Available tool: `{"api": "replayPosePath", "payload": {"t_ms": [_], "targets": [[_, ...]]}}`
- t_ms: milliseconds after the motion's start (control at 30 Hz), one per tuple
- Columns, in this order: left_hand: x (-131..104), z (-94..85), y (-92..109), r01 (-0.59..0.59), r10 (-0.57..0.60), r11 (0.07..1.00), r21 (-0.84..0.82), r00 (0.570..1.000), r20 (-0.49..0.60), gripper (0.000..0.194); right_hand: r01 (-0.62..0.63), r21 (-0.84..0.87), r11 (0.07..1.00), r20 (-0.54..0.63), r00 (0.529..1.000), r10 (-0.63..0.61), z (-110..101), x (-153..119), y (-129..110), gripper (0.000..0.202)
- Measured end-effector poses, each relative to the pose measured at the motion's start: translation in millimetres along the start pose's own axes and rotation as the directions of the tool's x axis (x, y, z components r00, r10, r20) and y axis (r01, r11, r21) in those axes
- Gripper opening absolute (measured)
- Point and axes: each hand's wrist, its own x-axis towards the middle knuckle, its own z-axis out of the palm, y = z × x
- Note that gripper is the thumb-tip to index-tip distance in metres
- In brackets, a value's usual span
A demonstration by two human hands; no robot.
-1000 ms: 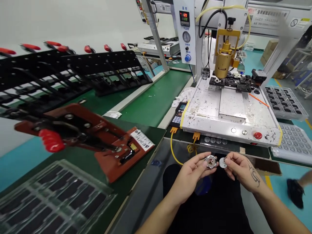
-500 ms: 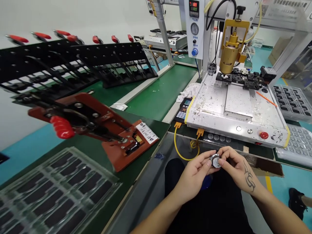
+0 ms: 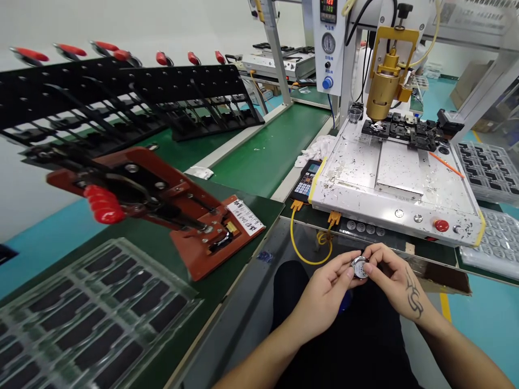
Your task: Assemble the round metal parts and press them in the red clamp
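Observation:
Above my lap, a small round part (image 3: 359, 267) with a shiny metal rim and a printed pale face is held between both hands. My left hand (image 3: 330, 289) grips its left side between thumb and fingers. From the right, my right hand (image 3: 387, 275) pinches its edge, the thumb lying on the face. The print is too small to read. Just beyond the hands is the front of a white dispensing machine (image 3: 360, 208), with a gold cylindrical head (image 3: 381, 94) over black fixtures (image 3: 409, 129).
A red-brown toggle clamp fixture (image 3: 194, 265) stands on the left bench beside a clear tray (image 3: 117, 246) of dark flat pieces. Black clamp racks (image 3: 194, 86) stand behind it. A green conveyor (image 3: 267, 151) runs between. A keypad controller (image 3: 306, 181) and yellow cable (image 3: 292, 237) sit near the machine.
The view has shifted slightly, so the machine appears a little further right. Both hands keep the same hold on the round part.

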Motion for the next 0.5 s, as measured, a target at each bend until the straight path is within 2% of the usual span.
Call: {"api": "replayPosePath", "payload": {"t_ms": [233, 400, 500], "targets": [[0, 2.8, -2, -0.030, 0.030, 0.995, 0.092, 1.000, -0.002, 0.047, 0.079, -0.096, 0.992, -0.047, 0.995, -0.083, 3, -1, 0, 0.023], [1, 1.0, -10, -0.086, 0.110, 0.936, 0.340, 0.993, -0.051, 0.040, 0.163, -0.269, 0.949, -0.131, 0.970, -0.203, 9, -4, 12, 0.018], [1, -3.7, -8, -0.119, 0.140, 0.886, 0.447, 0.990, -0.016, 0.040, 0.200, -0.323, 0.925, -0.121, 0.961, -0.250, 10, -3, 18, 0.015]]}}
